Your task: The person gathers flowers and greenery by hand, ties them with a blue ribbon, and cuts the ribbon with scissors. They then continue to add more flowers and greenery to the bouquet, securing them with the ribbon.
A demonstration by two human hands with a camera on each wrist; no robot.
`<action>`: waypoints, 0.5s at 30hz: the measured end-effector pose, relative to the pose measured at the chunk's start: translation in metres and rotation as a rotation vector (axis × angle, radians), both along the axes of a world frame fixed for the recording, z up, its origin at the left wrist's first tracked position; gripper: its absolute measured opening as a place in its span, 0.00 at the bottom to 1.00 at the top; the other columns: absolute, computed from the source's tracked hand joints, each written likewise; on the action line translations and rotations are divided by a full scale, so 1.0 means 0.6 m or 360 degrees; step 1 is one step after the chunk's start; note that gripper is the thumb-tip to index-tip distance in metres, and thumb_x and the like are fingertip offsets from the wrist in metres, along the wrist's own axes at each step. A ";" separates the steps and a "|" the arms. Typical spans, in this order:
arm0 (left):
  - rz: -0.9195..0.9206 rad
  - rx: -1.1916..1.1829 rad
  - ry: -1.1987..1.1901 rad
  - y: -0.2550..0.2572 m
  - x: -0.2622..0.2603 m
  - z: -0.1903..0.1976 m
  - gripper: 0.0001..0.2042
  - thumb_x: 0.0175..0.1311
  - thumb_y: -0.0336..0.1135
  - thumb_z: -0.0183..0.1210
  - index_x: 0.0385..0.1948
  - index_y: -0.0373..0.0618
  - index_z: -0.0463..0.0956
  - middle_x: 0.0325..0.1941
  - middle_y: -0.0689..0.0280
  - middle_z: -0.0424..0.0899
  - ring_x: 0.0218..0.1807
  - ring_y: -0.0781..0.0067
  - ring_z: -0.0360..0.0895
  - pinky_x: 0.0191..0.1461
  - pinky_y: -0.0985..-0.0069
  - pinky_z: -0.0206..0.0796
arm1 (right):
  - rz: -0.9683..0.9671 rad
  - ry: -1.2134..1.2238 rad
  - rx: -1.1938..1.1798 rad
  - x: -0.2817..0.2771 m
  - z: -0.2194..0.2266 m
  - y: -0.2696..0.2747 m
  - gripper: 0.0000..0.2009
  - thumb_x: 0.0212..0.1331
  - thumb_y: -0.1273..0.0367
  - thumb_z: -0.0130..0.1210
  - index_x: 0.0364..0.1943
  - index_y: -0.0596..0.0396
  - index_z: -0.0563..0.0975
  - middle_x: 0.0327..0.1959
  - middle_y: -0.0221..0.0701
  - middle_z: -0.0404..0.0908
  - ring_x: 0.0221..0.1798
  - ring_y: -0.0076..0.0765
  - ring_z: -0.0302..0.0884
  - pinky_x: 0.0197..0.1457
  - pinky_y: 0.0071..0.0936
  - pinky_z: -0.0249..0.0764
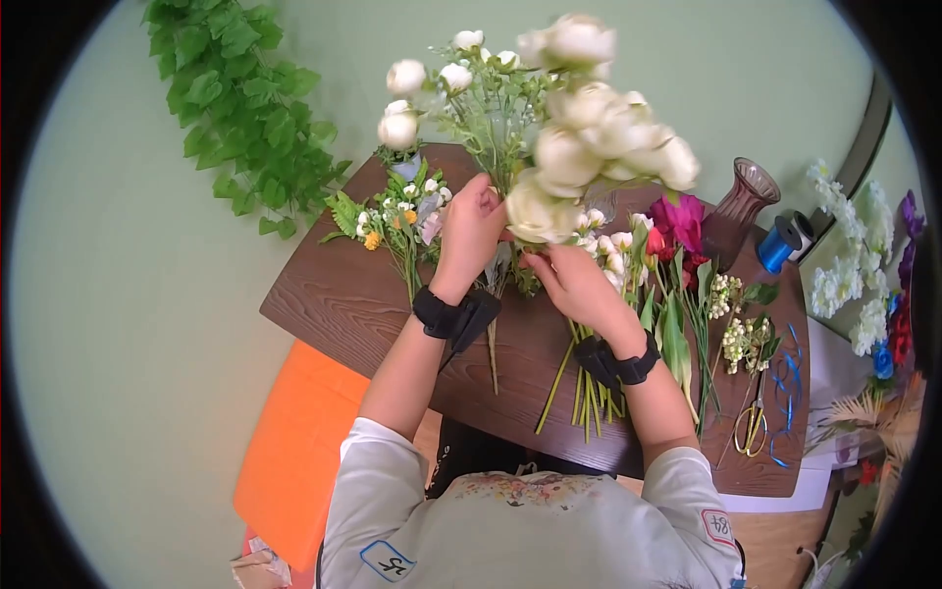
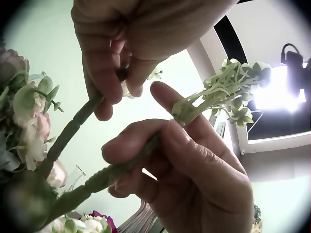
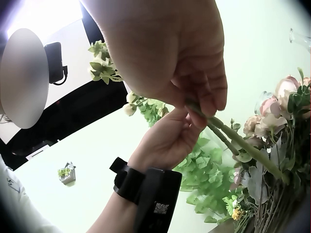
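Note:
In the head view my left hand and right hand are close together below large white roses, which are blurred. Seen from the left wrist, my left hand pinches a green stem from above. Lower down, the right hand pinches another thick stem, with a leafy sprig beside its fingers. The right wrist view shows my right hand with fingertips closed on a green stem; the left hand is just behind it.
On the wooden table lie a small mixed bunch, red tulips, white-berry sprigs and scissors. A glass vase, a blue ribbon spool and loose blue ribbon are at the right. Vines hang at the left.

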State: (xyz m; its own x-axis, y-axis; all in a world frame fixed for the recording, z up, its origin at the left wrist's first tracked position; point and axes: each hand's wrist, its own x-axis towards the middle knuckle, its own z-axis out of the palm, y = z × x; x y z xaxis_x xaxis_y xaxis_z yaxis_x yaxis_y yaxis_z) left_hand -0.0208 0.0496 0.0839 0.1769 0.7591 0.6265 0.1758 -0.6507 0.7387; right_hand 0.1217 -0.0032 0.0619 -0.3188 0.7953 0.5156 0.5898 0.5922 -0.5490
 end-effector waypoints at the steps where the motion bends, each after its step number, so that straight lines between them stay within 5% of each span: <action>1: -0.0001 0.0001 0.0002 0.005 0.000 -0.006 0.05 0.53 0.23 0.49 0.22 0.34 0.63 0.20 0.66 0.72 0.26 0.80 0.75 0.21 0.86 0.66 | 0.0005 0.0023 -0.0009 -0.001 -0.008 0.005 0.07 0.54 0.74 0.42 0.35 0.61 0.60 0.27 0.46 0.71 0.33 0.52 0.70 0.33 0.39 0.64; 4: -0.0406 -0.0506 -0.0333 0.019 0.005 -0.017 0.07 0.55 0.24 0.46 0.35 0.33 0.67 0.31 0.63 0.75 0.30 0.80 0.74 0.25 0.85 0.69 | -0.0016 0.0167 -0.0101 -0.006 -0.009 0.005 0.12 0.54 0.74 0.42 0.41 0.61 0.58 0.25 0.46 0.71 0.31 0.53 0.70 0.31 0.40 0.64; 8: -0.0448 -0.0524 -0.0203 0.010 0.004 -0.013 0.10 0.57 0.28 0.45 0.39 0.35 0.67 0.36 0.63 0.75 0.34 0.80 0.73 0.27 0.85 0.70 | -0.0065 0.0156 -0.0185 -0.003 -0.012 0.006 0.17 0.54 0.76 0.42 0.47 0.60 0.53 0.22 0.45 0.73 0.28 0.53 0.70 0.29 0.38 0.64; 15: -0.0539 -0.0602 -0.0126 0.004 0.006 -0.018 0.11 0.58 0.27 0.43 0.42 0.36 0.65 0.39 0.63 0.74 0.37 0.80 0.72 0.31 0.85 0.68 | -0.0162 0.0017 -0.0075 -0.002 -0.022 0.012 0.15 0.54 0.75 0.43 0.44 0.62 0.56 0.23 0.47 0.72 0.27 0.55 0.70 0.27 0.42 0.63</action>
